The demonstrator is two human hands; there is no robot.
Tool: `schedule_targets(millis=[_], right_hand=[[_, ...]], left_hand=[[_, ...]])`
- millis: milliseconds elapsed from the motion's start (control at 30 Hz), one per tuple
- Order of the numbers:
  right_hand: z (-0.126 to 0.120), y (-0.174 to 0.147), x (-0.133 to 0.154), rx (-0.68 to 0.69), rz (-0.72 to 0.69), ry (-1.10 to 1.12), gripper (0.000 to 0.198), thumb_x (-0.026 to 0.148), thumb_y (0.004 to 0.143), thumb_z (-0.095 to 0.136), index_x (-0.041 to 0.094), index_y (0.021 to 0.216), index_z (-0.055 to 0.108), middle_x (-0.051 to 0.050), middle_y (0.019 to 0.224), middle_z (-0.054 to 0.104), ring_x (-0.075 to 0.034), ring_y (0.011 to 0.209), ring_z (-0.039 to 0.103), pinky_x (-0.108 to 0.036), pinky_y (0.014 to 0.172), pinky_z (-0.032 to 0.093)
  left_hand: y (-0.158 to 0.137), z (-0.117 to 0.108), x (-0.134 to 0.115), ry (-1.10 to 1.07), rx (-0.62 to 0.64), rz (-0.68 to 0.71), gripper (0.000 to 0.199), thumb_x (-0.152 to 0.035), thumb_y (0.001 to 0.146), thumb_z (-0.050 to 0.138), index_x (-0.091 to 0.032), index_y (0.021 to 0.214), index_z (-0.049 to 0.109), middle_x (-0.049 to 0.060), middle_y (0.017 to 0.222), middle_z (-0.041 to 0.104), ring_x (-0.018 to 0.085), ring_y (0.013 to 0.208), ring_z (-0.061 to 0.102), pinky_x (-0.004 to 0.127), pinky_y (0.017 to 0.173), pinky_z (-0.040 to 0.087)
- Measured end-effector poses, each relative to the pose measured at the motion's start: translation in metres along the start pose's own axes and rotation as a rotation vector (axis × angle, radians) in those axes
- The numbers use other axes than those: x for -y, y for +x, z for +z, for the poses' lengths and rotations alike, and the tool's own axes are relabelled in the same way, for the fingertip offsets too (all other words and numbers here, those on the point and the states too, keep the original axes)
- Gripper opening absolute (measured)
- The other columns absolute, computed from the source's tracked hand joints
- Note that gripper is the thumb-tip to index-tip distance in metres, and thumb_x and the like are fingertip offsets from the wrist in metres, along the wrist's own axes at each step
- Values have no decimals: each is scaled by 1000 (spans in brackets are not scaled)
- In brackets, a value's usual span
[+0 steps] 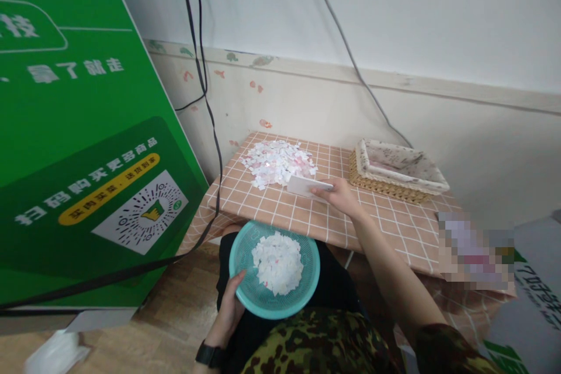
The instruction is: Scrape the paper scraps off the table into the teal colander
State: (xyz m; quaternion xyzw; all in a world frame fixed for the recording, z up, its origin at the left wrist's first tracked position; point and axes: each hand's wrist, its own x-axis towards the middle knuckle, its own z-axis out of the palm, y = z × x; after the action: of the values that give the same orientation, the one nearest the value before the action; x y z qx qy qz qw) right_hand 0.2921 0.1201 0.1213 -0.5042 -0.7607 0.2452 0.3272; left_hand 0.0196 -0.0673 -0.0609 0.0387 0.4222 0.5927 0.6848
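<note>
My left hand (231, 299) grips the near-left rim of a round teal plastic basket (242, 245), its thumb over the edge. The basket rests at my lap, just below the table's front edge, and holds a heap of small white paper scraps (277, 263). On the table, my right hand (338, 194) is closed on a flat white rectangular card or board (302, 186). The card's far end touches or nearly touches the front of a loose pile of white and pinkish paper scraps (278, 162).
The table (324, 219) has a brown checked cloth. A wicker basket with a floral lining (390, 184) stands at the back right. A green sign panel (87, 128) rises on the left, with a black cable (214, 128) hanging before it. A wall borders the table's back.
</note>
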Motion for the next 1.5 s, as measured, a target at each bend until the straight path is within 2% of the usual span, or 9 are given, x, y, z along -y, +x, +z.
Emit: schedule_targets(millis=[233,367,467,567,767,900,1033,1233,1500], right_hand=[[15,0,-2,66,-113,60,30,40,84,57,22,103,72,-5,95,72,-19,77,64,-29,68,47],[10,-4,-3,65,-113,32,27,36,85,56,21,99,73,-5,90,73,-19,74,65,-29,66,47],[10,-13,6,-37,-104,-6,28,34,87,54,19,103,72,-7,96,73,-21,78,66,-30,69,48],[26,-27,21,-83,-173,-71,29,26,89,50,23,112,68,-6,105,71,-21,88,67,-32,78,49],[79,-50,44,70,-412,-313,53,6,79,49,19,130,54,-9,127,60,-23,114,57,-36,93,47],[85,-52,40,35,-300,-512,52,10,81,47,16,133,50,-10,129,58,-26,114,57,-39,87,49],[66,-54,23,-69,-125,-631,50,12,82,47,19,131,52,-10,124,62,-25,101,63,-33,77,50],[23,-51,-13,-302,187,-712,40,28,91,40,24,126,59,-8,79,72,-21,61,64,-28,57,40],[-2,-33,-24,-543,265,-473,41,44,87,45,12,80,70,-12,69,68,-24,65,62,-28,55,34]], left_hand=[[1,1,0,7,-6,23,47,-27,73,68,-11,117,64,12,108,72,32,111,59,47,101,42],[3,-2,1,-16,2,24,42,-25,74,68,-11,114,66,12,107,72,33,112,59,49,102,41],[3,-3,1,-13,15,14,41,-27,76,66,-10,114,66,12,107,72,33,113,58,47,102,41],[3,-3,1,-13,3,9,40,-26,76,66,-10,113,66,11,105,73,32,112,59,46,102,41],[6,-5,2,-25,-17,-17,39,-24,76,66,-11,113,66,11,103,73,32,108,62,49,100,42],[6,-7,3,-33,-23,-17,40,-23,77,66,-10,115,64,11,103,73,32,107,62,48,99,44],[7,-7,4,-57,-18,-25,40,-21,77,65,-9,115,64,12,103,73,31,107,62,47,99,44],[9,-8,5,-47,-42,-25,39,-20,78,64,-10,115,64,13,105,73,31,108,62,47,100,43],[7,-7,4,-50,-15,-44,34,-22,77,64,-9,108,67,13,105,72,33,110,60,50,101,42]])
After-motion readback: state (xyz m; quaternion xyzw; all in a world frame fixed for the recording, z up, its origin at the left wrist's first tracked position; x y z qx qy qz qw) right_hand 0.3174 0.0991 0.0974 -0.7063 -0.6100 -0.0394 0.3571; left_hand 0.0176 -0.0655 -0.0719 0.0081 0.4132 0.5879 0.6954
